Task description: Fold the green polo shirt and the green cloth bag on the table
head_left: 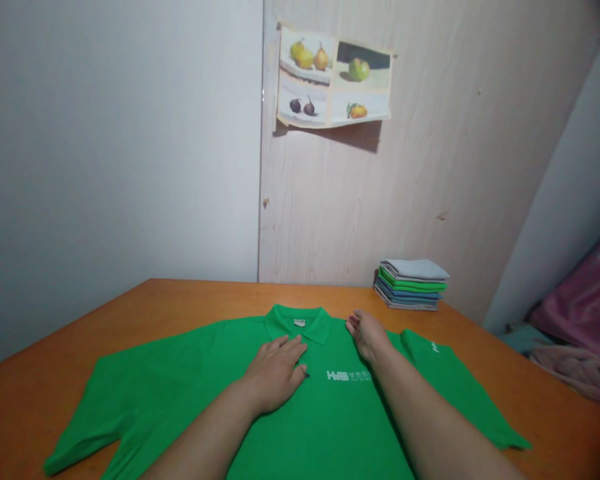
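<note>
A green polo shirt (190, 393) was spread face up on the orange tabletop (190, 300), with its collar (300, 323) turned toward the far wall and both short sleeves laid out to the sides. The left hand (275, 373) was rested palm down on the chest of the shirt, just below the collar. Its fingers (293, 347) were stretched out flat and close together, and nothing was gripped. The right hand (367, 335) was set on the shirt just beside the collar, above the white lettering (349, 377). Its fingers were extended and pressed on the cloth, and nothing was held.

A stack of folded clothes (413, 283) was placed at the far right corner of the tabletop, well apart from the shirt. A fruit poster (335, 77) was fixed to the wooden wall panel behind. Pink fabric (585, 293) was seen at the right edge.
</note>
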`<state>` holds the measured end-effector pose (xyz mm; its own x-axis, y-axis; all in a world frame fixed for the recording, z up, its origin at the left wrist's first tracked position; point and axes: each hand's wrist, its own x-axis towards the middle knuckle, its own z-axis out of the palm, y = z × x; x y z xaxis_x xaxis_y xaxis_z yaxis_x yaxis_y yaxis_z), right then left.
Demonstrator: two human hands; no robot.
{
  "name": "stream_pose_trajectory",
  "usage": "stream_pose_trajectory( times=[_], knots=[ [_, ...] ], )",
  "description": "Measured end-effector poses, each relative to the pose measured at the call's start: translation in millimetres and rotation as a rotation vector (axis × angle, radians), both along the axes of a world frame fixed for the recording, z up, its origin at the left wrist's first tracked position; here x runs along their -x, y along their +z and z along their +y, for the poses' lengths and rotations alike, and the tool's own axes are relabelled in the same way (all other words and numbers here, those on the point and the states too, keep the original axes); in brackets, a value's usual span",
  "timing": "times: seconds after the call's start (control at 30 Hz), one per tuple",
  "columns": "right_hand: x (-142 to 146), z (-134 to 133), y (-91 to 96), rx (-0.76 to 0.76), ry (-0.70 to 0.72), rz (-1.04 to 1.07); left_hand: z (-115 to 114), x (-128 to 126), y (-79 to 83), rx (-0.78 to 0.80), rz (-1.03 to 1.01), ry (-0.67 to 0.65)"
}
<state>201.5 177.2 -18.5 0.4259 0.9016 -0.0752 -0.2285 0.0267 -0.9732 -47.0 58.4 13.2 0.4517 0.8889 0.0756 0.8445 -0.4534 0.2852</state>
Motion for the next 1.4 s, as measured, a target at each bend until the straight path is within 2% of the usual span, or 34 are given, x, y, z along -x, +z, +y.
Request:
stream_pose_trajectory(
  times=[0.23,0.6,0.77,0.9,1.2,1.4],
  knots=[
    [-25.6,4.7,7.9,0.068,-0.087,0.295,2.1,1.5,-4.1,-0.002,-0.011,-0.006],
    [-50.8,2.4,15.0,0.025,-0.194,0.388,0.8,1.6,-1.8,0.006,-0.004,0.003],
    [-40.5,3.0,17.3,0.031,-0.075,0.391,0.7,1.2,-0.9,0.010,0.003,0.005],
    [-33.8,3.1,13.4,0.092,0.036,0.390,-0.3,0.6,0.7,0.022,0.009,0.003],
    [-36.5,2.6,13.3,0.102,-0.034,0.366,0.3,1.2,-2.3,0.015,-0.002,-0.002],
    [-16.1,-6.9,21.7,0.064,0.093,0.331,1.3,2.0,-4.0,0.005,-0.004,-0.006]
  ],
)
